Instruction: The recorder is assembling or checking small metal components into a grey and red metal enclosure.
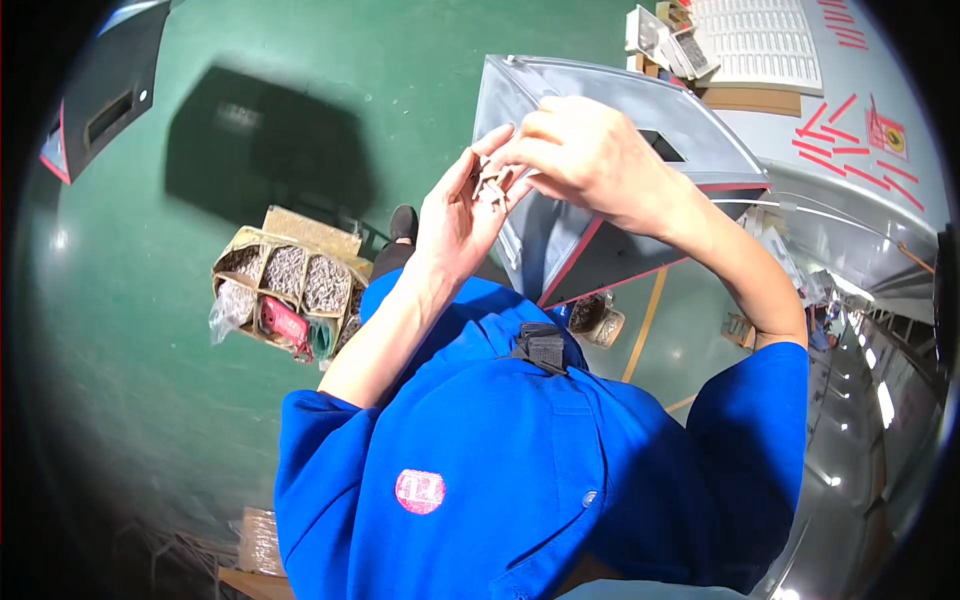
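My left hand (458,222) is held up in front of me, palm cupped around several small pale screw-like pieces (490,188). Over its fingertips bends my right hand (590,155), fingers curled and pressed together close to those pieces. What its fingertips pinch, if anything, is hidden. Behind the right hand stands a large grey sheet-metal housing (550,85) with red strips along its edges and a dark rectangular opening (662,146).
A divided box (262,236) of small metal parts stands at the left, with a red object (284,322) in one compartment. Another dark panel (120,90) is at the upper left. White trays (755,40) and red strips (850,150) lie on a surface at the upper right.
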Demonstrator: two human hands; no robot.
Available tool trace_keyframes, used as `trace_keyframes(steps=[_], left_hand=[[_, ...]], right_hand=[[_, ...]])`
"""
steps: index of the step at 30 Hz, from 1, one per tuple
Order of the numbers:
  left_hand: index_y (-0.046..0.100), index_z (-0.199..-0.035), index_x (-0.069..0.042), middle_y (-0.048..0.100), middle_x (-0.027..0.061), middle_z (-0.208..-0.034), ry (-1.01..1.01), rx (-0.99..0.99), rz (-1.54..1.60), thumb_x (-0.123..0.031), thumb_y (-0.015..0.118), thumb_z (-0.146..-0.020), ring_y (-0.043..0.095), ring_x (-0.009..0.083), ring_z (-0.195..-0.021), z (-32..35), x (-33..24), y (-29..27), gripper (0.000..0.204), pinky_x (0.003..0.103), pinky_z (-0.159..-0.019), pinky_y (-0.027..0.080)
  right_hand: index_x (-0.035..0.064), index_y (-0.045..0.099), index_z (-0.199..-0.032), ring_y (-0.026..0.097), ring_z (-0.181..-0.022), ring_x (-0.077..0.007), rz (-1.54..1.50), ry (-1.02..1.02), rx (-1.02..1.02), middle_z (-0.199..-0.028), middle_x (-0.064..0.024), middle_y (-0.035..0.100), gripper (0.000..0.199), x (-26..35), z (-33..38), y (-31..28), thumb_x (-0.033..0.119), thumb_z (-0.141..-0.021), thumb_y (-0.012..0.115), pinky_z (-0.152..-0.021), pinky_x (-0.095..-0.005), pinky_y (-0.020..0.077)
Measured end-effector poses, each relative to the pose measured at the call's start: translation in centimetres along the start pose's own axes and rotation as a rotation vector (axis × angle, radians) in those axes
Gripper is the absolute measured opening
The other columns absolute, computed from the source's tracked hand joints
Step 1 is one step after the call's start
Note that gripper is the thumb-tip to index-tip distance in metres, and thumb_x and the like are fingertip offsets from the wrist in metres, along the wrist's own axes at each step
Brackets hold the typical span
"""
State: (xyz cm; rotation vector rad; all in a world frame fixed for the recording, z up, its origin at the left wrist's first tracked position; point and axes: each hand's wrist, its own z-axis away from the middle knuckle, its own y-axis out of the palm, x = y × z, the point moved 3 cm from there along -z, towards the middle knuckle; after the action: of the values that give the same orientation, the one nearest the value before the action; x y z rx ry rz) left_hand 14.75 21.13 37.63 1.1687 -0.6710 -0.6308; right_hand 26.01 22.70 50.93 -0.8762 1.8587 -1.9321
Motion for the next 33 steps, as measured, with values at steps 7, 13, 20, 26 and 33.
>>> trace_keyframes(steps=[7,13,20,26,33], left_hand=[[0.054,-0.108,0.0,0.059,0.0106,-0.107,0.085,0.034,0.086,-0.019,0.037,-0.098,0.056,0.0204,-0.102,2.0,-2.7,0.9,0.027,0.042,-0.096,0.043],[0.047,-0.116,0.01,0.052,0.0241,-0.118,0.201,-0.094,-0.105,-0.017,0.041,-0.096,0.052,0.0316,-0.113,4.1,-5.2,0.0,0.034,0.044,-0.102,0.041],[0.045,-0.116,0.012,0.05,0.0281,-0.12,0.222,-0.223,-0.141,-0.016,0.043,-0.094,0.051,0.0361,-0.114,6.9,-5.6,-3.3,0.036,0.044,-0.1,0.043],[0.045,-0.117,0.012,0.051,0.0285,-0.12,0.257,-0.205,-0.122,-0.016,0.043,-0.094,0.051,0.0363,-0.114,7.8,-5.6,-3.8,0.036,0.043,-0.1,0.042],[0.045,-0.117,0.011,0.049,0.0291,-0.122,0.32,-0.222,-0.149,-0.016,0.043,-0.094,0.049,0.0368,-0.116,8.8,-5.6,-3.8,0.035,0.043,-0.101,0.041]], right_hand=[[0.0061,0.053,-0.072,0.056,-0.077,-0.0213,-0.041,-0.211,0.03,-0.075,-0.0051,0.054,0.012,1.1,-4.8,2.4,0.013,-0.067,0.061,-0.066,-0.0329,0.0473],[0.0024,0.052,-0.083,0.054,-0.066,-0.0314,-0.376,-0.057,0.438,-0.07,-0.0125,0.052,0.019,-0.7,-7.9,1.1,0.006,-0.07,0.066,-0.059,-0.0376,0.0435],[0.0006,0.052,-0.069,0.054,-0.064,-0.0305,-0.233,-0.093,1.099,-0.067,-0.0141,0.054,0.018,2.3,-7.5,3.1,0.016,-0.076,0.052,-0.058,-0.0371,0.0441],[0.0022,0.054,-0.071,0.058,-0.069,-0.0329,0.099,-0.282,0.95,-0.071,-0.0155,0.056,0.019,3.7,-8.3,3.2,0.018,-0.08,0.048,-0.06,-0.0416,0.0457],[0.0024,0.053,-0.077,0.058,-0.071,-0.031,0.141,-0.17,1.03,-0.074,-0.0143,0.056,0.017,4.2,-8.0,4.1,0.017,-0.082,0.046,-0.061,-0.04,0.0469]])
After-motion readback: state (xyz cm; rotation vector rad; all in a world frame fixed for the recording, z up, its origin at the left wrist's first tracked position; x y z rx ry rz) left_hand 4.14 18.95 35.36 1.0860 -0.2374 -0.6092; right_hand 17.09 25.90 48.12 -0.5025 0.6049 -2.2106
